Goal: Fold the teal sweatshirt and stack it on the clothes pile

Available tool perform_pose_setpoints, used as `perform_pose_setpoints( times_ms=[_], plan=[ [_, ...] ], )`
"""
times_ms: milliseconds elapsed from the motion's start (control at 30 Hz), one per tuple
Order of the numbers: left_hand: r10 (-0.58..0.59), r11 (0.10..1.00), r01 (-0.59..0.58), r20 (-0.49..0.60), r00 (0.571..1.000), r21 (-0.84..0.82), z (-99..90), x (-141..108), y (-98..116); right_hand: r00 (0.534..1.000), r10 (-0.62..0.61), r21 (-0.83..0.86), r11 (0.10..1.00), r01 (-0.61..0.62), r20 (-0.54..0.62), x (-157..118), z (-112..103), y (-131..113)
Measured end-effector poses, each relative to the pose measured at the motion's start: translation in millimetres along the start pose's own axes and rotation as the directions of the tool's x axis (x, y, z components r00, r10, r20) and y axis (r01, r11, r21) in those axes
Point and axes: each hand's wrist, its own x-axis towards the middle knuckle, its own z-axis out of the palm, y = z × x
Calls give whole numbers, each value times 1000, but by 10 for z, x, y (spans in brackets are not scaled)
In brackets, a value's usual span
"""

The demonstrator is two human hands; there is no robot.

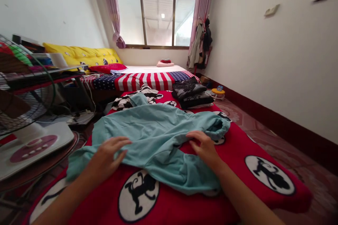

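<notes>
A light teal long-sleeved top (142, 123) lies spread and rumpled across a red cloth with monkey pictures (185, 207). Above its near left part is my left hand (108, 153), fingers stretched and thumb apart, holding nothing. My right hand (202, 144) is at a fold on the right side, fingers slightly bent and thumb apart; its fingertips are at the fabric, and I cannot tell whether they press on it. Close beyond that hand is a gathered opening of the top. One sleeve extends to the near left, and more cloth bunches below my right hand.
Folded dark clothes (190, 93) are stacked at the far right of the red cloth. A black-and-white patterned cloth (139, 95) lies at the far left. A fan (34, 147) stands on the left, a bed with a striped cover (148, 81) behind, and a yellow stool (218, 92) near the right wall.
</notes>
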Motion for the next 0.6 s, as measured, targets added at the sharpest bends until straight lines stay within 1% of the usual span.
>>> perform_pose_setpoints(
  times_ms=[33, 100, 133, 200, 267, 300, 367, 433, 467, 500, 533, 600],
  plan=[
    [37, 995, -29, 83, 996, -92, 83, 17, 206, 998, 16, -121, 992, -24, -67, 67, -109, 165],
    [103, 976, -60, 204, 973, -210, 219, 28, 541, 988, 53, -326, 940, -97, -142, 171, -315, 471],
    [121, 970, -64, 241, 963, -235, 273, 27, 655, 985, 73, -400, 907, -131, -156, 203, -404, 596],
    [136, 966, -65, 276, 952, -251, 363, 28, 776, 979, 122, -508, 840, -190, -165, 226, -545, 781],
    [122, 969, -51, 287, 950, -241, 440, 41, 803, 959, 205, -595, 752, -282, -195, 215, -638, 893],
    [110, 972, -43, 281, 953, -233, 481, 51, 802, 939, 266, -627, 699, -344, -219, 209, -669, 932],
    [87, 974, -32, 243, 966, -222, 572, 72, 801, 877, 416, -661, 591, -462, -242, 217, -713, 992],
    [64, 972, -20, 181, 981, -234, 666, 92, 805, 818, 536, -675, 527, -516, -208, 274, -752, 1032],
    [51, 968, -11, 153, 987, -252, 704, 107, 802, 805, 567, -682, 520, -514, -174, 325, -780, 1040],
    [34, 960, 4, 127, 991, -281, 727, 129, 791, 805, 576, -686, 529, -499, -141, 392, -821, 1037],
    [10, 947, 25, 109, 994, -322, 728, 160, 769, 817, 565, -688, 549, -475, -114, 472, -878, 1022],
    [-77, 897, 99, 70, 995, -431, 650, 250, 691, 851, 516, -687, 585, -432, -95, 656, -1052, 961]
  ],
)
